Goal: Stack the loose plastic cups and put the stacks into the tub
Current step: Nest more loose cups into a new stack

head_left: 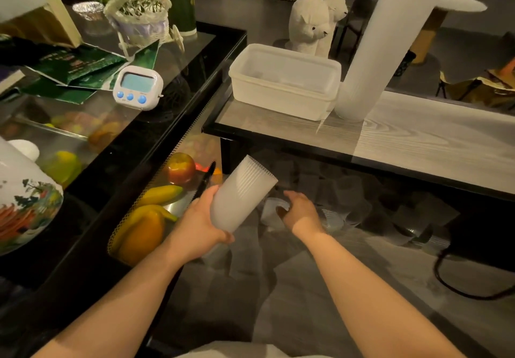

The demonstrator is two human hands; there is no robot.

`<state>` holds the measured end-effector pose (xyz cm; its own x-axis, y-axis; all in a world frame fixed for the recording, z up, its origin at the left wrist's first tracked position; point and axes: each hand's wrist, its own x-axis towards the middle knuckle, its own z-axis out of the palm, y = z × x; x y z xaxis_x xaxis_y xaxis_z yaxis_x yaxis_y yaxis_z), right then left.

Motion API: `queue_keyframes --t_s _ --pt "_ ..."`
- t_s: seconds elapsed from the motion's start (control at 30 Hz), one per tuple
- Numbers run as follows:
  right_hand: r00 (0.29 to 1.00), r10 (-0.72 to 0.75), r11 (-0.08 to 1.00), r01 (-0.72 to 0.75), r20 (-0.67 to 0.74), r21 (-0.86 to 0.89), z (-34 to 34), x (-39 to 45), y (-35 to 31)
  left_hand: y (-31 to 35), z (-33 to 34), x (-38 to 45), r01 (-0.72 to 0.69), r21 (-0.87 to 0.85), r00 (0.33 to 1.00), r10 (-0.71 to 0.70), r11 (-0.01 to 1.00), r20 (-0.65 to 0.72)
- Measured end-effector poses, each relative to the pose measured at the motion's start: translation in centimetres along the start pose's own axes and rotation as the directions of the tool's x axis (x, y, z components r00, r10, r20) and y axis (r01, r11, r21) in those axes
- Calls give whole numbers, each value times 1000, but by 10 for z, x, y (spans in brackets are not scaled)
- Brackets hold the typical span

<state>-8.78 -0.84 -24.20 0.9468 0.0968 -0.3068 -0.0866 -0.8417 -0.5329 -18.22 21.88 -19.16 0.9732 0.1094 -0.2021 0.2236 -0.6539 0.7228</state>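
- Dim grey flooring point(292, 288) runs between a black glass-topped display counter point(178, 84) on the left and a grey wood-grain table with black edging point(418, 140) on the right.
- On the table's near corner stands a translucent white rectangular plastic tub point(284, 81); whether anything lies inside cannot be told.
- Just beside the tub, a very tall white column of nested plastic cups point(390, 45) leans up out of frame.
- Below the table edge, the left hand point(200, 218) grips a short tilted stack of frosted plastic cups point(242, 193), rims pointing up and away.
- The right hand point(299, 210) reaches down with curled fingers onto a loose clear plastic cup point(271, 208) lying on the floor; how firmly it holds cannot be told.
- More loose clear cups point(334, 218) lie scattered under the table.
- Inside the counter's case sit an artificial red apple point(181, 168) and yellow bananas point(158, 194); on top rests a white digital timer with blue buttons point(138, 87).
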Motion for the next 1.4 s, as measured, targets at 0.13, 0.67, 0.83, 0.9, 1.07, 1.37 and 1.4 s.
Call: queue_keyframes --t_s 0.13,0.67,0.83,0.9,1.07,1.37,1.4 --pt "997 -54 992 60 63 -109 6 21 1 -5 0 2 40 35 999 -39 999 -1" --pt "974 -26 923 110 227 -368 7 32 4 -4 3 5 65 33 998 -65 997 12" --pt "949 102 835 82 299 -544 23 16 7 -7 8 3 49 26 998 -51 998 42" --pt "950 116 850 56 290 -524 24 12 9 -10 9 2 44 33 998 -46 998 43" --pt "960 16 866 127 280 -484 26 -3 21 -14 11 -3 25 17 999 -26 1000 44" --pt "967 -127 695 245 220 -676 32 -47 46 -16 3 -15 -17 40 998 14 999 60" --pt "970 -131 699 236 203 -675 34 -51 46 -16 2 -16 -18 45 998 15 999 61"
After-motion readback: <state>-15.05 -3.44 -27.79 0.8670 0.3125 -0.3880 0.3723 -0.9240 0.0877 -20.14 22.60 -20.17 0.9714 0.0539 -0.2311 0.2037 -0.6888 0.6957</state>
